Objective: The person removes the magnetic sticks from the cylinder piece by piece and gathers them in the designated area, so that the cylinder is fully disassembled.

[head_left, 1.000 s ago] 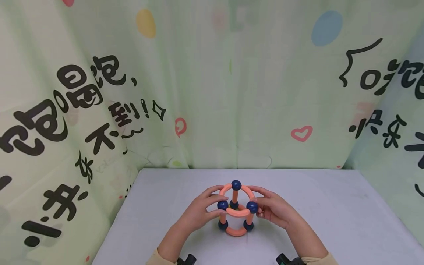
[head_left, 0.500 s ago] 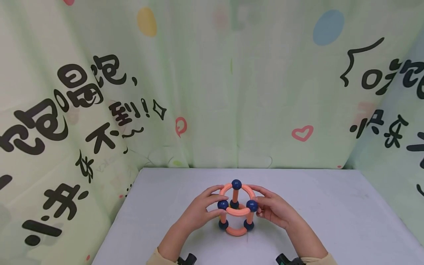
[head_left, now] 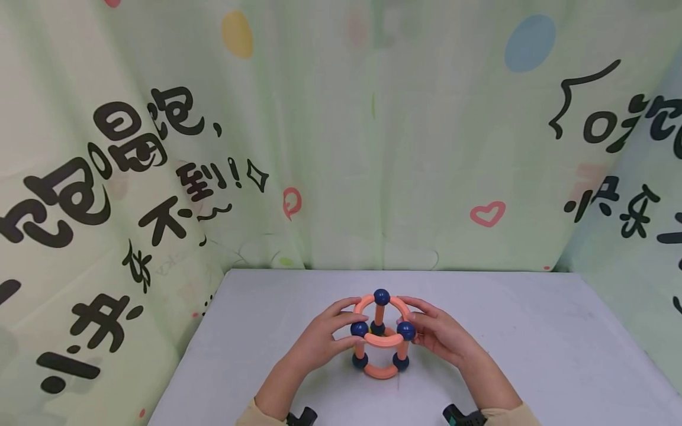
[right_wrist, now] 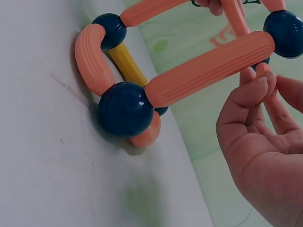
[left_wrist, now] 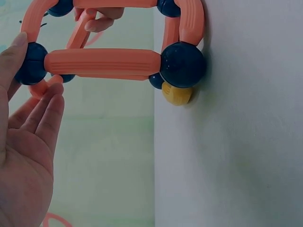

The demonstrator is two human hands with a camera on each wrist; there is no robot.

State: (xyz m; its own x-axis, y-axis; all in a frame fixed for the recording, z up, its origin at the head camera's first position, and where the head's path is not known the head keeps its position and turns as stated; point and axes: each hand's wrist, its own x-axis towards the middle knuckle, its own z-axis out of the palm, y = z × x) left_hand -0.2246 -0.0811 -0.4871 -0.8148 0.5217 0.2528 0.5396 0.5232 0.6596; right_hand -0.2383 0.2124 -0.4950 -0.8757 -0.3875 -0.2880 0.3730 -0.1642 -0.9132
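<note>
A frame of magnetic balls and sticks stands on the table. Dark blue balls (head_left: 381,296) join curved orange sticks (head_left: 383,341) into an upper and a lower ring, with straight orange sticks (left_wrist: 102,61) upright between them. My left hand (head_left: 321,338) holds the upper ring at its left side, thumb at the front-left ball (left_wrist: 31,64) and fingertips on a curved stick. Opposite it, my right hand (head_left: 443,336) holds the ring's right side by the front-right ball (head_left: 406,331). Low down, a yellow stick (right_wrist: 128,65) shows, partly hidden by the frame.
The white-covered table (head_left: 533,343) extends to both sides of the frame. Behind and beside it hangs a pale green curtain (head_left: 341,148) with black lettering and coloured prints. Dark wrist devices (head_left: 301,416) sit at both sleeves.
My right hand's fingers have shifted slightly at the ring's right side, and its forearm has moved a little left. The left hand and the frame stay nearly still.
</note>
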